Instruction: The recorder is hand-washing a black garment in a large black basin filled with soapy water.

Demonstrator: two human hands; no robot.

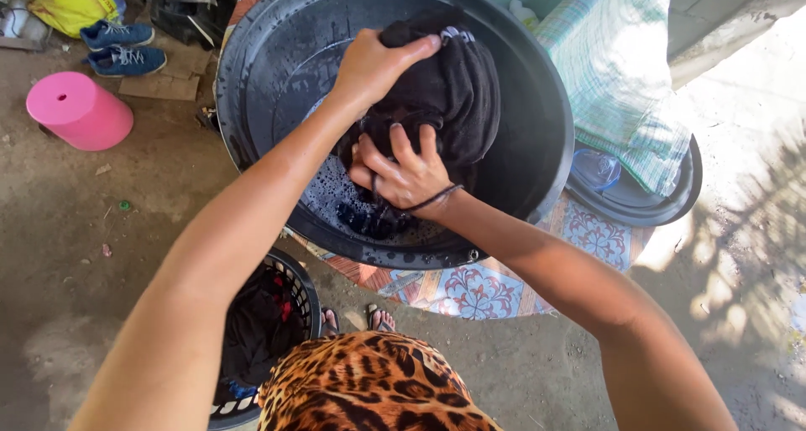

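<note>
Outdoors on a packed dirt yard, I am looking down into a large black basin (pixel 537 104) sitting on a patterned mat (pixel 470 292), kept low so both arms can be reaching in from above. My left hand (pixel 374 62) is clenching the top of a dark wet garment (pixel 457 91), lifting it clear of the shallow soapy water, while my right hand (pixel 403 172), fingers curled and pressing, is gripping the lower folds, apparently to be rubbing the two parts together. A black laundry basket (pixel 306 292) of dark clothes is waiting just beside my feet, within easy reach. A checked cloth (pixel 621 70) is draping over a second dark tub (pixel 672 200) to the right; a pink stool (pixel 77 108) and blue shoes (pixel 122 49) are standing well apart.
</note>
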